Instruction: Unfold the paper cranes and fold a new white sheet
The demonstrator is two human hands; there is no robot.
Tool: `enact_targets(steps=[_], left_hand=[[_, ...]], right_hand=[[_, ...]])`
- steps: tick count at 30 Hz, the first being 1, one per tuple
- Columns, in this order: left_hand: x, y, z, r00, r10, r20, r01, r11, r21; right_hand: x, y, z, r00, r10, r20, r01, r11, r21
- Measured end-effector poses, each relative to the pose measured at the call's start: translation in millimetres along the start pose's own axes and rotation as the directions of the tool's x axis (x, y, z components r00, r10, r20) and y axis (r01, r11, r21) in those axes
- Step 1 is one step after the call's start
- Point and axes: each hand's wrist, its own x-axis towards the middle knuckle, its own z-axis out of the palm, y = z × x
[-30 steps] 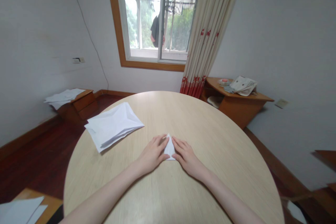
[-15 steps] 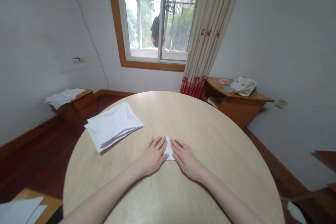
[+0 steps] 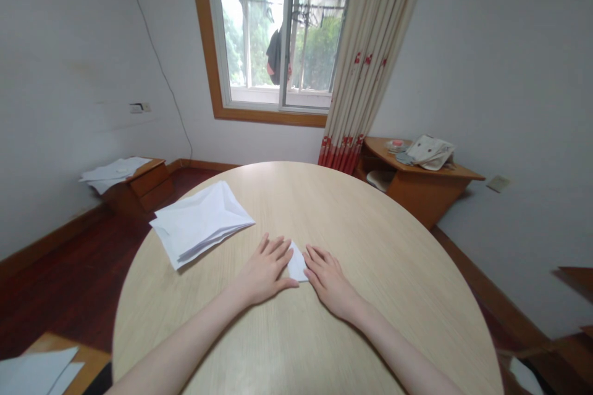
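A small folded piece of white paper [image 3: 296,265] lies flat on the round light-wood table [image 3: 324,210], mostly covered by my hands. My left hand [image 3: 265,270] rests flat on its left part, fingers stretched out and slightly spread. My right hand [image 3: 328,276] presses flat on its right part, fingers extended. Only a narrow strip of the paper shows between the two hands.
A stack of folded white paper sheets [image 3: 199,221] sits on the table at the left. A low wooden cabinet [image 3: 139,180] with papers stands by the left wall. A wooden side table [image 3: 417,179] with cloth stands right, by the curtain [image 3: 365,62]. More sheets [image 3: 37,370] lie bottom left.
The paper's raised pointed tip has been pressed down flat. Both hands slid slightly over it, and my left fingers have spread wider.
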Motion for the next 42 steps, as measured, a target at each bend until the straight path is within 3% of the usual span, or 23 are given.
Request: enact_targets(steps=[5,18,28,32,36,42], left_hand=[[1.9,2.7,2.0,1.0,0.017,-0.006,-0.017,0.999,0.044],[3.3,7.0,0.3,0.995,-0.002,-0.1,-0.004,0.998,-0.056],[4.0,12.8,-7.5,0.994,-0.016,-0.11,0.02,0.999,0.032],[3.1,13.5,-7.1,0.988,-0.075,-0.132,0.082,0.995,0.053],[3.0,12.7,-4.0,0.986,-0.091,-0.142,0.101,0.993,0.064],[3.4,12.2,-1.7,0.991,-0.089,-0.101,0.093,0.995,0.042]], right_hand=[[1.7,2.7,-0.8,0.999,0.033,-0.016,-0.031,0.993,0.117],[2.2,5.8,-5.5,0.995,0.09,-0.043,-0.062,0.897,0.438],[3.3,2.9,-12.1,0.987,0.159,-0.024,-0.112,0.789,0.604],[3.4,-4.6,-15.6,0.994,0.109,-0.032,-0.053,0.694,0.718],[2.4,-8.3,-15.0,0.988,0.154,-0.033,-0.069,0.616,0.784],[2.2,-6.4,-9.5,0.979,0.191,-0.074,-0.055,0.59,0.805]])
